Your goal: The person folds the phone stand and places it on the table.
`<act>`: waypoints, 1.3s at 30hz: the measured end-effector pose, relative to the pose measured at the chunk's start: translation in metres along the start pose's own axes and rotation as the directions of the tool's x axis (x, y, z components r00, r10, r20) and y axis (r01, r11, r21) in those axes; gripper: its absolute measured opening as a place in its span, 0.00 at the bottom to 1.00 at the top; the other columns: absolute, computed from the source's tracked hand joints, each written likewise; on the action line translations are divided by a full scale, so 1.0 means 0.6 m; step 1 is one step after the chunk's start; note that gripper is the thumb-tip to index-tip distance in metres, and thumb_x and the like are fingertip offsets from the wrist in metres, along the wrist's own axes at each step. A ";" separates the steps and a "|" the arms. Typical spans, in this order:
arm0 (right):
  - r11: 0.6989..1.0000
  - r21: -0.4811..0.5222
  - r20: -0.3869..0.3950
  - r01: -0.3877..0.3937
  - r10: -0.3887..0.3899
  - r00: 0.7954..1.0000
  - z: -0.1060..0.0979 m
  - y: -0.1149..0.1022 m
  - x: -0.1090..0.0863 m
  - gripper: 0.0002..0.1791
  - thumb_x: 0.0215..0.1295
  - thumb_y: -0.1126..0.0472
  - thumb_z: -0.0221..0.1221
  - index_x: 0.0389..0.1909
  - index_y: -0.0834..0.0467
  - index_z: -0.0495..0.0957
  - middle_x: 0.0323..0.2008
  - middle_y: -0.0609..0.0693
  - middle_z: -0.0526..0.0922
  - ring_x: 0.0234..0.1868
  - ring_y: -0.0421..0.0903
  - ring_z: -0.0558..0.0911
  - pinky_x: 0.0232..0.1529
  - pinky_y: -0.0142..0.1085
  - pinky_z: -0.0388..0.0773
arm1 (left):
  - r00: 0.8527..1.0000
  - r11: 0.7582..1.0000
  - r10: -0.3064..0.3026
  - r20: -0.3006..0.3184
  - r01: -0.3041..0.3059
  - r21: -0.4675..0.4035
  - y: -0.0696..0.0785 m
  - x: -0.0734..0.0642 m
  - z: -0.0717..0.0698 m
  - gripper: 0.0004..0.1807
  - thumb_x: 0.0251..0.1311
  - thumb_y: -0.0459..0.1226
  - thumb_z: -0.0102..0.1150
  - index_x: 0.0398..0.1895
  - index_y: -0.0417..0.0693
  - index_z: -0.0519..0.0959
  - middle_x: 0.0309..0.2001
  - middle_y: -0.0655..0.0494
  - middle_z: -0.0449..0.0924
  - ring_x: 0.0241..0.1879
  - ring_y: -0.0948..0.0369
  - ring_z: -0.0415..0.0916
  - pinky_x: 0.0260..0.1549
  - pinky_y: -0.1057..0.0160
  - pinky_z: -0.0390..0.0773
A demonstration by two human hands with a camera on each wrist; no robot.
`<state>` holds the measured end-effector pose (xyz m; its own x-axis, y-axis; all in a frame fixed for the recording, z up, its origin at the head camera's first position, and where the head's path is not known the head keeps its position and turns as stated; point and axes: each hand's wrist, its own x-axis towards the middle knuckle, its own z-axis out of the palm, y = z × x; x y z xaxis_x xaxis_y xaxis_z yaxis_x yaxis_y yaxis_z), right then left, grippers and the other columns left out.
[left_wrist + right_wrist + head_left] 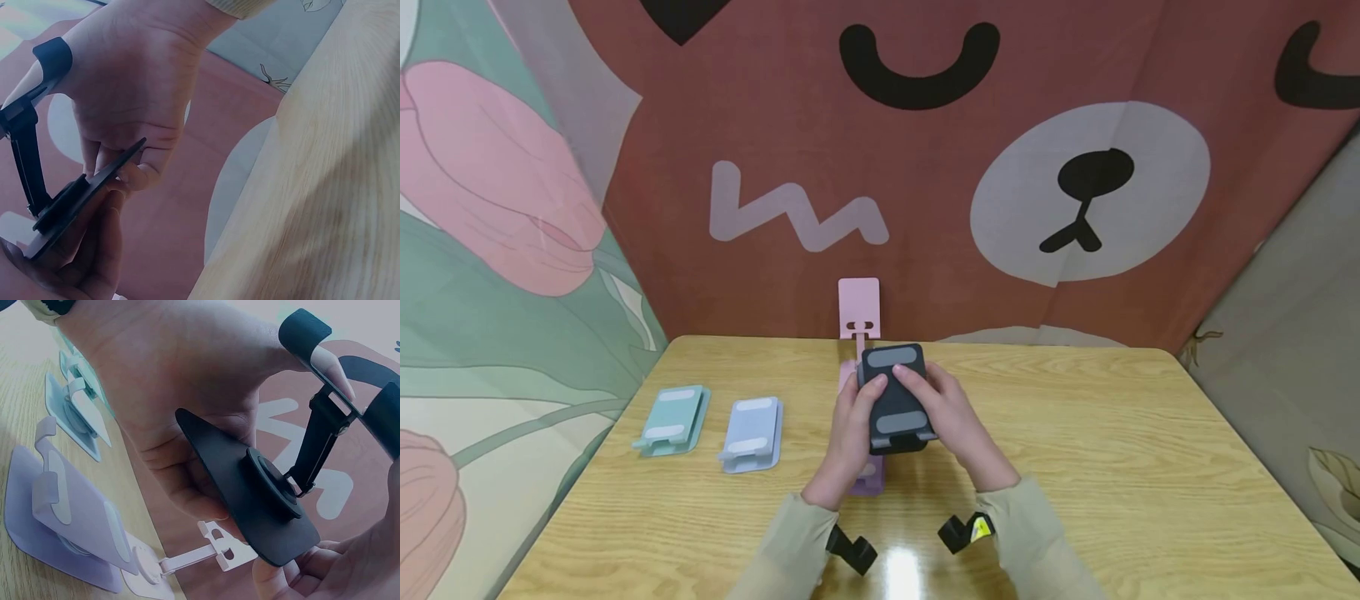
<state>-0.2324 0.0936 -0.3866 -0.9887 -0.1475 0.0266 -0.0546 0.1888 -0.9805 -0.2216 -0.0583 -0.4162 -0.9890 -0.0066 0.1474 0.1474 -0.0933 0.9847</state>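
Both hands hold a black folding phone stand [898,392] above the table, just in front of the body. My left hand [852,421] grips its left side and my right hand [953,417] its right side, both thumbs lying on the plate with grey pads. In the right wrist view, its flat base [250,494] and hinged arm [315,440] show, with the arm raised between base and upper plate. Fingers curl beneath the base in both wrist views. Below the hands, a purple phone stand [870,479] lies folded on the table, partly hidden by them.
A pink phone stand [859,305] stands unfolded at the back of the wooden table [1075,467], its base partly behind the hands. To the left lie a folded blue stand [751,435] and a folded teal stand [670,421]. A printed cloth [925,183] hangs behind the table.
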 end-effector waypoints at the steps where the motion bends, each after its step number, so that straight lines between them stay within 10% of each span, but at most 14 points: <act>1: 1.000 -0.001 0.002 0.000 0.000 1.000 0.000 0.000 0.000 0.33 0.70 0.35 0.56 0.62 0.58 0.75 0.45 0.56 0.83 0.43 0.51 0.82 0.45 0.42 0.79 | 1.000 1.000 0.001 -0.002 -0.001 0.003 -0.001 0.000 0.000 0.28 0.70 0.52 0.50 0.59 0.38 0.73 0.43 0.46 0.82 0.40 0.56 0.80 0.41 0.63 0.77; 39: 1.000 -0.007 -0.097 -0.019 0.018 0.995 0.006 0.016 -0.006 0.28 0.67 0.37 0.62 0.49 0.58 0.79 0.35 0.55 0.83 0.35 0.50 0.80 0.36 0.39 0.76 | 0.996 0.998 0.054 -0.067 -0.054 0.011 -0.010 -0.007 0.010 0.24 0.71 0.49 0.52 0.54 0.35 0.76 0.38 0.46 0.83 0.35 0.56 0.80 0.37 0.64 0.78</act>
<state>-0.2291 0.0926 -0.3966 -0.9984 -0.0491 0.0273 -0.0366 0.1980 -0.9795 -0.2182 -0.0519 -0.4219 -0.9778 -0.0786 0.1941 0.2004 -0.0818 0.9763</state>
